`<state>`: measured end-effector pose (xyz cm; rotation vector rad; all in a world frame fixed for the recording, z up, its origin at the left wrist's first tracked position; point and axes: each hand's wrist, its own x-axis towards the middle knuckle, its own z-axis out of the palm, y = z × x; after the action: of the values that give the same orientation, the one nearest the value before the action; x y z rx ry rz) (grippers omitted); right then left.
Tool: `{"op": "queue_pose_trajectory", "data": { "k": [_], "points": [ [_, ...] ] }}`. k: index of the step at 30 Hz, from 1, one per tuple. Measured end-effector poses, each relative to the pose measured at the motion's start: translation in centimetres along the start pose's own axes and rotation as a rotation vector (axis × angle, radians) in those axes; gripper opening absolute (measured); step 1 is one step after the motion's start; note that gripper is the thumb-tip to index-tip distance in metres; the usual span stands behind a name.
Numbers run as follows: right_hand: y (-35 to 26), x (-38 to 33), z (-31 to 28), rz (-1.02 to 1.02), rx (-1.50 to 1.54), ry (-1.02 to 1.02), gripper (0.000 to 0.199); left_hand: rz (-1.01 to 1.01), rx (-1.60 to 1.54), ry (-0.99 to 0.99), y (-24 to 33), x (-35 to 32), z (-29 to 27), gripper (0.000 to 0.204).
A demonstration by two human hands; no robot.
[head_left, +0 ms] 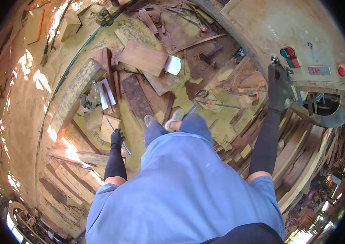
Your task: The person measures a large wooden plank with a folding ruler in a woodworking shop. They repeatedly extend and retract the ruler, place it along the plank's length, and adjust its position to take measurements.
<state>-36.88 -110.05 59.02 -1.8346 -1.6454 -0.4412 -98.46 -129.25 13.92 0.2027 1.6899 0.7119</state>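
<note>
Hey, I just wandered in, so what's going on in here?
A person in a blue shirt stands among scattered wood pieces. The dark-covered left hand holds a thin rod. The right hand is up at a pale machine panel, just below a round silver knob; whether it grips anything there is hard to tell. Red and green buttons sit beside the knob. A broad brown board lies on the pile ahead.
</note>
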Motion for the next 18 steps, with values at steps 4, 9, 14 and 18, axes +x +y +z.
{"op": "queue_pose_trajectory", "data": {
  "k": [4,9,14,18],
  "points": [
    [0.3,0.6,2.1,-0.016,-0.287,0.12,0.025,0.182,-0.139,-0.044,3.4,0.9,5.0,0.043],
    [0.1,0.8,2.4,-0.069,-0.299,0.141,0.023,0.214,-0.131,-0.085,1.9,-0.6,9.7,0.045],
    [-3.0,2.6,-0.4,0.139,-0.146,0.107,0.023,0.036,0.105,-0.079,0.4,1.6,10.0,0.046],
    [-6.2,6.6,-3.8,0.247,-0.032,0.25,0.021,0.04,0.065,-0.085,2.2,3.5,8.5,0.043]
  ]
}}
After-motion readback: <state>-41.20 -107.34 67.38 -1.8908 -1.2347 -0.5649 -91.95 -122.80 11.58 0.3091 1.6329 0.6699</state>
